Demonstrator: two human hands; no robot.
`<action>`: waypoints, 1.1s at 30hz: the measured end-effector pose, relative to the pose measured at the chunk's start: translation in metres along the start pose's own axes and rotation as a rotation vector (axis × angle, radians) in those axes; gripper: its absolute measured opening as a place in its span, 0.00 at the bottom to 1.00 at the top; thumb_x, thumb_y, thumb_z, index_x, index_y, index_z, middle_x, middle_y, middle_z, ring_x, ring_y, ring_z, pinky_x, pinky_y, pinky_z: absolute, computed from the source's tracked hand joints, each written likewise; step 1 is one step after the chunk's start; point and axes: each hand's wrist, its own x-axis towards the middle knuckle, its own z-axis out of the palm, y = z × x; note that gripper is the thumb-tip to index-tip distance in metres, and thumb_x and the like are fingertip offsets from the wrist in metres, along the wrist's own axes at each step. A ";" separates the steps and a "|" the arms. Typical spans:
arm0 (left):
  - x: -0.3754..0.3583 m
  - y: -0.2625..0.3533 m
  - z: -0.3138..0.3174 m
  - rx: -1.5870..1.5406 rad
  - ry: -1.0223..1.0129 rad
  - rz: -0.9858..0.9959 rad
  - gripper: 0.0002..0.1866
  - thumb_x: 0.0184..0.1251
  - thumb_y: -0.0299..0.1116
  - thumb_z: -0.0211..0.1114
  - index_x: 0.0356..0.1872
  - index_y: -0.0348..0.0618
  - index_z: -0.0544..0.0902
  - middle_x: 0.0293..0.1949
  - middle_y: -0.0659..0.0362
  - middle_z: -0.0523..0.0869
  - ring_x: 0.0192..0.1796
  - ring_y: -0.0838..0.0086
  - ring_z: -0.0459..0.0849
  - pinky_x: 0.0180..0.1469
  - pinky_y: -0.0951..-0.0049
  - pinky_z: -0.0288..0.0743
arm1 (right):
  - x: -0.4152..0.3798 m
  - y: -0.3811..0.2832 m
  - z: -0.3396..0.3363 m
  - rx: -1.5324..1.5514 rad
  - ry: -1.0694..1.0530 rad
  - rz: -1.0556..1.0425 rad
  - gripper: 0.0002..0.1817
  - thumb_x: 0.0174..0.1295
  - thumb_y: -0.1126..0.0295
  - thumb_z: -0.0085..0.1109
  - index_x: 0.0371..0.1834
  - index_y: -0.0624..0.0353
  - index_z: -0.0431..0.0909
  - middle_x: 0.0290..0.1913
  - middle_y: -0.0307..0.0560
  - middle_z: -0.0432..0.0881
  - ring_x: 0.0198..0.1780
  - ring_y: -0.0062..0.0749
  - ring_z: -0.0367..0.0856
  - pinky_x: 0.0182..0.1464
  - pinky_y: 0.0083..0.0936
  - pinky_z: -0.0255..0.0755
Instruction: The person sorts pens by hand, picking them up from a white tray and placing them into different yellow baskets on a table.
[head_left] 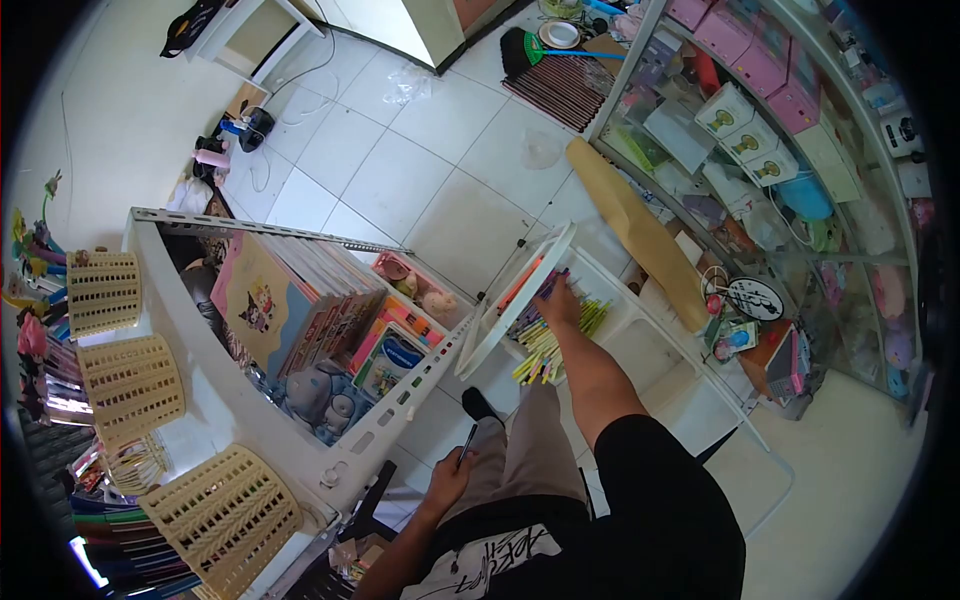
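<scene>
A slim dark pen [467, 443] points up out of my left hand [448, 484], which is closed around it near my lap. My right hand [560, 305] reaches into a white plastic drawer [640, 335], its fingers bent and closed at some thin purple sticks [527, 312] that look like pens. What exactly the fingers grip is partly hidden. Just below that hand lies a loose pile of yellow-green pens or pencils [548, 350]. Orange sticks [522, 280] lie along the drawer's far side, beside its raised white front rim [515, 305].
At left stands a white metal rack [215, 345] holding books [290, 300], a grey-blue plush toy [325, 395] and woven baskets [225, 510] of pens. A glass cabinet [700, 190] with boxes lines the right. A brown paper roll [635, 230] leans near the drawer; a broom [520, 52] lies beyond.
</scene>
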 end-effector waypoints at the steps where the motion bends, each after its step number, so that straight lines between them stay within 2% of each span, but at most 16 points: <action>1: -0.002 -0.004 -0.001 0.005 0.005 -0.002 0.14 0.74 0.42 0.55 0.47 0.45 0.83 0.26 0.47 0.84 0.33 0.53 0.86 0.38 0.62 0.76 | 0.002 0.003 0.007 0.007 -0.002 -0.002 0.36 0.50 0.55 0.73 0.58 0.55 0.66 0.45 0.59 0.83 0.45 0.58 0.84 0.45 0.50 0.78; 8: -0.004 -0.013 0.003 0.022 0.010 0.004 0.14 0.75 0.42 0.54 0.47 0.45 0.83 0.24 0.48 0.83 0.29 0.56 0.85 0.36 0.62 0.75 | 0.001 0.008 0.013 0.200 0.110 0.060 0.30 0.47 0.60 0.74 0.52 0.55 0.70 0.42 0.58 0.84 0.46 0.57 0.84 0.47 0.50 0.79; 10: -0.005 -0.001 0.000 0.012 0.025 0.040 0.14 0.75 0.42 0.55 0.47 0.45 0.83 0.24 0.48 0.82 0.29 0.56 0.85 0.36 0.61 0.75 | 0.002 0.009 0.011 0.231 0.107 0.258 0.25 0.47 0.61 0.71 0.47 0.57 0.75 0.42 0.56 0.85 0.45 0.55 0.84 0.48 0.45 0.77; 11: -0.006 0.005 -0.002 0.026 0.011 0.028 0.14 0.75 0.42 0.55 0.47 0.45 0.83 0.24 0.47 0.82 0.29 0.56 0.85 0.36 0.61 0.74 | 0.002 0.009 0.008 0.234 0.115 0.258 0.25 0.47 0.61 0.71 0.47 0.57 0.75 0.42 0.56 0.85 0.45 0.55 0.84 0.48 0.45 0.77; 14: -0.012 0.019 -0.009 0.054 -0.020 0.065 0.14 0.74 0.42 0.55 0.46 0.45 0.83 0.24 0.47 0.82 0.29 0.56 0.85 0.35 0.60 0.74 | -0.009 0.021 0.004 0.411 0.215 0.258 0.22 0.48 0.64 0.71 0.44 0.59 0.75 0.36 0.53 0.84 0.40 0.47 0.85 0.45 0.39 0.77; 16: -0.019 0.030 -0.016 0.062 -0.028 0.123 0.15 0.74 0.43 0.55 0.46 0.45 0.83 0.24 0.47 0.82 0.28 0.55 0.84 0.34 0.60 0.74 | -0.024 0.023 -0.011 0.668 0.231 0.151 0.19 0.53 0.68 0.69 0.46 0.60 0.74 0.32 0.47 0.83 0.36 0.36 0.83 0.41 0.31 0.77; 19: -0.042 0.054 -0.036 0.137 -0.037 0.251 0.13 0.73 0.42 0.57 0.45 0.44 0.83 0.24 0.47 0.82 0.27 0.55 0.84 0.32 0.60 0.73 | -0.061 0.020 -0.045 0.849 0.190 0.056 0.17 0.57 0.72 0.66 0.49 0.61 0.73 0.31 0.43 0.82 0.34 0.27 0.81 0.38 0.25 0.75; 21: -0.063 0.074 -0.057 0.056 -0.059 0.494 0.11 0.71 0.38 0.60 0.47 0.45 0.82 0.25 0.47 0.82 0.24 0.54 0.83 0.29 0.61 0.73 | -0.094 0.011 -0.074 1.001 0.192 -0.019 0.17 0.58 0.74 0.64 0.49 0.61 0.72 0.33 0.42 0.82 0.34 0.26 0.81 0.38 0.23 0.74; 22: -0.076 0.082 -0.068 0.046 -0.029 0.509 0.11 0.71 0.38 0.60 0.47 0.45 0.82 0.25 0.47 0.82 0.24 0.54 0.83 0.29 0.61 0.73 | -0.106 0.001 -0.093 1.148 0.190 -0.087 0.17 0.59 0.76 0.63 0.50 0.61 0.72 0.34 0.42 0.82 0.34 0.25 0.81 0.37 0.22 0.74; 24: -0.102 0.102 -0.090 0.039 0.065 0.760 0.17 0.66 0.35 0.64 0.55 0.46 0.79 0.25 0.49 0.83 0.23 0.57 0.82 0.28 0.64 0.73 | -0.130 -0.027 -0.141 1.177 0.148 -0.124 0.16 0.60 0.76 0.63 0.50 0.61 0.72 0.37 0.43 0.81 0.35 0.25 0.81 0.38 0.20 0.74; 25: -0.118 0.114 -0.106 0.024 0.094 0.789 0.17 0.66 0.35 0.64 0.55 0.46 0.79 0.25 0.49 0.83 0.23 0.57 0.82 0.28 0.64 0.73 | -0.142 -0.044 -0.170 1.203 0.113 -0.117 0.15 0.62 0.76 0.63 0.50 0.61 0.72 0.39 0.43 0.81 0.36 0.24 0.81 0.39 0.19 0.74; 27: -0.155 0.134 -0.141 0.131 0.227 1.004 0.28 0.61 0.33 0.67 0.64 0.47 0.74 0.26 0.52 0.84 0.23 0.62 0.83 0.27 0.64 0.75 | -0.156 -0.090 -0.228 1.229 0.176 -0.277 0.16 0.62 0.76 0.64 0.51 0.61 0.72 0.40 0.43 0.80 0.38 0.23 0.81 0.41 0.19 0.74; 28: -0.167 0.139 -0.152 0.120 0.244 1.025 0.28 0.61 0.33 0.67 0.64 0.47 0.74 0.26 0.52 0.84 0.23 0.62 0.83 0.27 0.64 0.75 | -0.167 -0.117 -0.258 1.261 0.228 -0.390 0.16 0.62 0.76 0.64 0.52 0.61 0.72 0.41 0.43 0.79 0.40 0.23 0.80 0.43 0.19 0.74; 30: -0.185 0.148 -0.172 0.088 0.516 1.145 0.36 0.58 0.31 0.69 0.71 0.46 0.67 0.26 0.54 0.85 0.24 0.66 0.85 0.28 0.62 0.76 | -0.203 -0.187 -0.329 1.256 0.358 -0.534 0.17 0.63 0.74 0.63 0.53 0.61 0.72 0.42 0.43 0.80 0.44 0.25 0.80 0.43 0.22 0.75; 31: -0.190 0.153 -0.179 0.077 0.528 1.156 0.36 0.58 0.31 0.69 0.71 0.46 0.67 0.26 0.54 0.85 0.24 0.66 0.85 0.28 0.62 0.76 | -0.228 -0.221 -0.362 1.250 0.406 -0.651 0.17 0.63 0.73 0.62 0.53 0.61 0.71 0.43 0.43 0.80 0.45 0.26 0.80 0.44 0.22 0.75; 33: -0.197 0.166 -0.192 0.066 0.640 1.141 0.46 0.57 0.31 0.69 0.77 0.51 0.54 0.29 0.53 0.86 0.23 0.66 0.85 0.27 0.62 0.77 | -0.267 -0.268 -0.414 1.234 0.447 -0.877 0.19 0.65 0.75 0.62 0.57 0.62 0.69 0.48 0.45 0.79 0.50 0.30 0.80 0.51 0.23 0.74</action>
